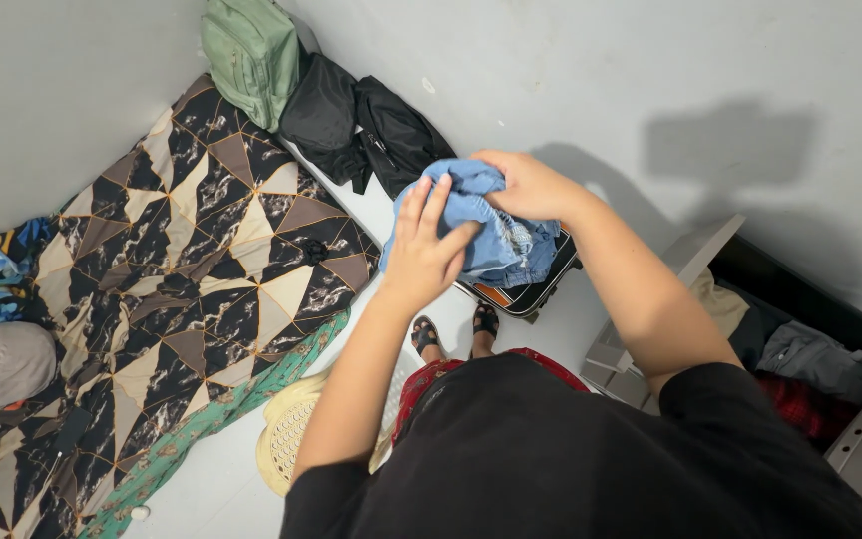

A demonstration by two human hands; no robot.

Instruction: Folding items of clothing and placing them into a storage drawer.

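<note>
I hold a bunched light-blue denim garment (496,245) in front of me with both hands. My left hand (421,250) lies flat against its near side, fingers spread upward. Over the top of the bundle my right hand (526,185) grips the fabric. The garment hangs above a dark suitcase (531,291) on the floor. My sandalled feet (456,329) show below it.
A mattress with a black and beige triangle-pattern sheet (182,279) fills the left. A green backpack (251,55) and black bags (361,125) lean in the corner. A pale woven basket (286,439) sits by my legs. An open drawer with clothes (800,359) is at the right.
</note>
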